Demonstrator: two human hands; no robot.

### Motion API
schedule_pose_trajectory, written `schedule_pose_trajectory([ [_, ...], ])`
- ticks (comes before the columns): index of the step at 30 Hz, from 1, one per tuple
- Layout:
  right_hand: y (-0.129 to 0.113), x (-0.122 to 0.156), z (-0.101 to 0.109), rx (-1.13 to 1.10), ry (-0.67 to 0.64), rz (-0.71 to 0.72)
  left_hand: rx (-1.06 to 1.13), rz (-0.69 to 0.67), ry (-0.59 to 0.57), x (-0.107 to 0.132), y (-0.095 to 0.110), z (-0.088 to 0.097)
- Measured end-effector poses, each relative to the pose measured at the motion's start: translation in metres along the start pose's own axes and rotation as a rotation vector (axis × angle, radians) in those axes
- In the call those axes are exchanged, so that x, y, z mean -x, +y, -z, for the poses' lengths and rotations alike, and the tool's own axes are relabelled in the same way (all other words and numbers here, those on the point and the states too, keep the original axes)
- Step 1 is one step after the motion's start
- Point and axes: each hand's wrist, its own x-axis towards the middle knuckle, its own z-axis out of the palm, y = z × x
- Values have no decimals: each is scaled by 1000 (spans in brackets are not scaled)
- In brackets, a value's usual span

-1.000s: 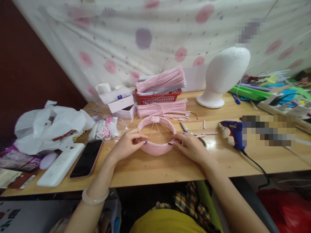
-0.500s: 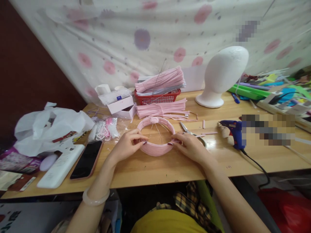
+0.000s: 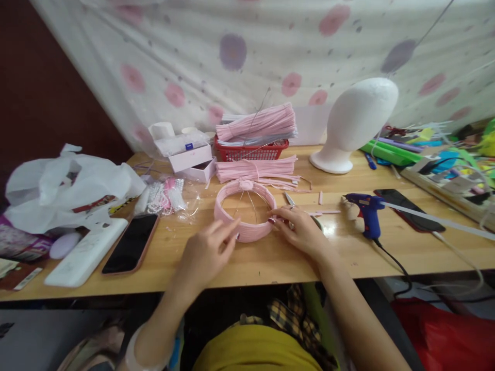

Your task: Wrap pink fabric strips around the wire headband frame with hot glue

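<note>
A pink ring wound from pipe cleaners (image 3: 232, 219) lies on the wooden table (image 3: 270, 257), with thin wires crossing its inside. My right hand (image 3: 299, 232) rests at the ring's right side, its fingertips pinching the rim. My left hand (image 3: 207, 252) hovers just in front of the ring's left part, fingers stretched and slightly blurred, holding nothing.
Loose pink pipe cleaners (image 3: 257, 169) and a red basket (image 3: 251, 150) with more lie behind the ring. Scissors (image 3: 291, 201), a blue glue gun (image 3: 367, 211) with cord, a white foam head (image 3: 353, 123), two phones (image 3: 131, 243) (image 3: 410, 210), a white plastic bag (image 3: 69, 185) and small boxes (image 3: 189, 154) surround it.
My left hand has let go of the ring and pulled back toward me, fingers spread. The right hand stays on the ring. The camera has shifted slightly.
</note>
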Motion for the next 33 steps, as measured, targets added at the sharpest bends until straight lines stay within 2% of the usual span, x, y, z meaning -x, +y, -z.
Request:
schedule_pose_trajectory([
  [3, 1, 0, -2, 9, 13, 8, -107, -27, -13, 13, 10, -18],
  [6, 2, 0, -3, 27, 47, 14, -150, -32, -37, 17, 10, -28],
  [12, 0, 1, -3, 52, 108, 38, -35, -17, 8, 17, 7, -29],
  [18, 0, 1, -4, 61, 124, 53, -52, 2, 58, 14, 4, -36],
  [23, 2, 1, -6, 59, 146, 80, -19, -37, 184, 15, 1, -48],
  [28, 5, 1, -8, 53, 166, 98, 4, -54, 272, 14, -1, -51],
  [33, 4, 0, -7, 53, 168, 106, 43, -35, 266, 6, -1, -50],
])
